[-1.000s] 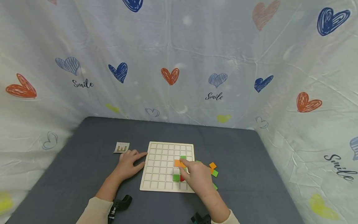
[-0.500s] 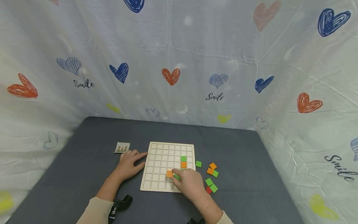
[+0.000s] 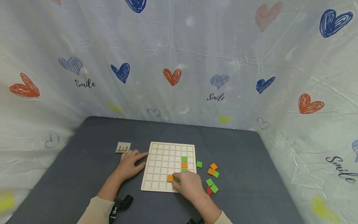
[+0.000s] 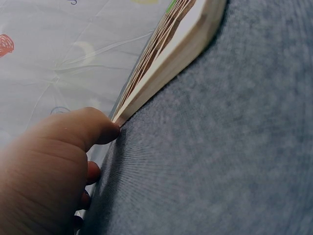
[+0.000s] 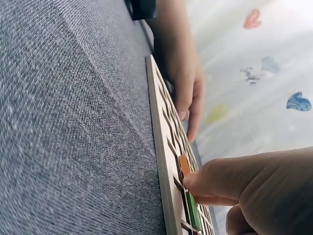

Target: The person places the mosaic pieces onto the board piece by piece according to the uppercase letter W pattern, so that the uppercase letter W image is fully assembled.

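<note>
My right hand (image 3: 188, 186) pinches an orange square tile (image 3: 170, 178) at its right edge, low on the wooden grid board (image 3: 158, 165). In the right wrist view the thumb tip presses by this tile, which sits at a cell beside a green tile (image 5: 193, 211). Farther up the board a green tile (image 3: 184, 159), an orange tile (image 3: 184, 165) and another green tile (image 3: 184, 170) form a column; the hand hides the cells below. My left hand (image 3: 129, 165) lies at the board's left side, index finger and thumb straight against its edge.
Right of the board lie loose tiles: a green one (image 3: 199, 164), an orange pair (image 3: 213, 166) with a green one, and two green ones (image 3: 209, 182) by a red piece (image 3: 209, 190). A small pattern card (image 3: 123, 147) lies beyond the left hand. A patterned curtain (image 3: 190, 99) surrounds the dark table.
My right hand has carried the orange tile from the upper column down and left, to a cell beside the lower green tile. The left hand stays by the board.
</note>
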Tool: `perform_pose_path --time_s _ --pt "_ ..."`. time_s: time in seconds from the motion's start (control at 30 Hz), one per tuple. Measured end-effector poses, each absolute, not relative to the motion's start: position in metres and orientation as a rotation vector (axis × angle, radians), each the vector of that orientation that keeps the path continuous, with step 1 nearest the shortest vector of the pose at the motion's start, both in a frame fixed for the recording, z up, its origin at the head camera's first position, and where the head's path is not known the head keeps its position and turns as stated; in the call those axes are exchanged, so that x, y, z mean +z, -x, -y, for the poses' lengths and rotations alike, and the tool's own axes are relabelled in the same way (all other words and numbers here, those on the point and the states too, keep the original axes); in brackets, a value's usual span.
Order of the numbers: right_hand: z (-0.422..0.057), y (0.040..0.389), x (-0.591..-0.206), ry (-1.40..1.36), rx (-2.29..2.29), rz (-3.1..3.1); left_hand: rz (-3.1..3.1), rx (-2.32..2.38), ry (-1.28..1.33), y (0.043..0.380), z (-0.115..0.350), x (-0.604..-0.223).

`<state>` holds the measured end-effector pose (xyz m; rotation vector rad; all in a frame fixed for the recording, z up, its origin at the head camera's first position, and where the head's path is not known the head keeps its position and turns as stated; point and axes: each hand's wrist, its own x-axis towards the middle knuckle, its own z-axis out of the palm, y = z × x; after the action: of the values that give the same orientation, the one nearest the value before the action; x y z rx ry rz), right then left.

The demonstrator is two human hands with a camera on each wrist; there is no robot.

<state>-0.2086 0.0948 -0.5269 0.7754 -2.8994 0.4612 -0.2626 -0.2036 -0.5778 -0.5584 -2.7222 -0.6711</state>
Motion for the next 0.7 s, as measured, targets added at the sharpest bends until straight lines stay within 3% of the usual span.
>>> perform_pose_path --time_s 0.7 --pt "-0.0940 0.2108 -0.5330 -0.765 0.574 2.838 2.733 -0.666 0.555 0.2626 0.2030 -0.5775"
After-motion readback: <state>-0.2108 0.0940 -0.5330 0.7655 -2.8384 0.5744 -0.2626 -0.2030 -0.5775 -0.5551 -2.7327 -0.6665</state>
